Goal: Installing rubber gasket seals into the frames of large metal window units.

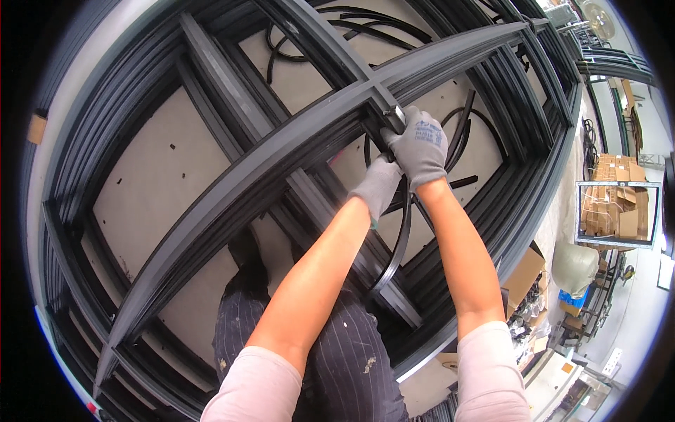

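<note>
My right hand [424, 145], in a grey knitted glove with blue print, is closed at the inner corner of a dark grey metal frame [281, 125]. A small dark piece with a shiny metal face [396, 118] shows at its fingertips; its kind cannot be made out. Just below and touching it, my left hand [380, 184], gloved in grey too, is closed around a black rubber strip. The strip [406, 235] hangs from between the hands and curves down towards my legs. The fingers' undersides and the strip's upper end are hidden.
Many dark frames lie stacked around me, with crossbars [225, 88] between my legs and the far side. More black strips [460, 133] coil on the floor inside the frames. Cardboard boxes [619, 204], a plastic bag [574, 266] and a cluttered open carton [527, 295] stand at right.
</note>
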Demonstrator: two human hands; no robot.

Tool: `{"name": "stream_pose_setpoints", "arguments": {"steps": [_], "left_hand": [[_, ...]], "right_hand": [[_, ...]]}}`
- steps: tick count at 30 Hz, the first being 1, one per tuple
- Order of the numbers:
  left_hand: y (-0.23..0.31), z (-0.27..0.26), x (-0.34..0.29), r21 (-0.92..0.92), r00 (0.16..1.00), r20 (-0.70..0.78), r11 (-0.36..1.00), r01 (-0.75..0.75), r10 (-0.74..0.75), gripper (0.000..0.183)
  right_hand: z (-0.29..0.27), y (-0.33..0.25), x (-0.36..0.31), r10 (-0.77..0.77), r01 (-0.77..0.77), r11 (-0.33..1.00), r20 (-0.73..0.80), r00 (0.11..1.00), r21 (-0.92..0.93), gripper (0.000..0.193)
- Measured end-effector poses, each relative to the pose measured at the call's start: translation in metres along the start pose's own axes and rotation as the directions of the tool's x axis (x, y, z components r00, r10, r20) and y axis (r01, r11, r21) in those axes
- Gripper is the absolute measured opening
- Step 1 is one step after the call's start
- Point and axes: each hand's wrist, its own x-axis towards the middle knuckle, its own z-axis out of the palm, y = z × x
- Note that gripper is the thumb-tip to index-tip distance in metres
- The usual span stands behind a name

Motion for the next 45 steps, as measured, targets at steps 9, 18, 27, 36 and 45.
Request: {"name": "stream_pose_setpoints", "arguments": {"steps": [9, 18, 27, 36, 45], "left_hand": [[-0.034, -0.015, 0.019, 0.136, 0.993, 0.082, 0.986, -0.097, 0.086, 0.028], [-0.038, 0.003, -0.034, 0.342, 0.991, 0.074, 0.936, 0.081, -0.113, 0.015], [-0.025, -0.023, -0.004, -0.014, 0.976, 0.016, 0.976, 0.219, -0.219, 0.009], [-0.063, 0.004, 0.004, 0.158, 0.776, 0.427, 0.807, -0.569, 0.464, 0.017], [-0.034, 0.02, -0.011, 0.246, 0.981, 0.172, 0.968, 0.041, -0.086, 0.02]], "right_hand": [[0.002, -0.009, 0.003, 0.012, -0.012, 0.999, -0.003, 1.0, -0.032, 0.045], [0.008, -0.018, 0.019, 0.022, -0.023, 1.0, -0.053, 0.998, -0.013, 0.05], [0.016, -0.004, 0.014, -0.041, 0.044, 0.989, -0.022, 0.999, 0.143, 0.05], [0.017, -0.001, 0.012, -0.07, 0.07, 0.996, 0.0, 0.998, 0.057, 0.042], [0.006, 0.015, -0.013, -0.03, 0.028, 0.998, 0.029, 0.999, 0.058, 0.045]]}}
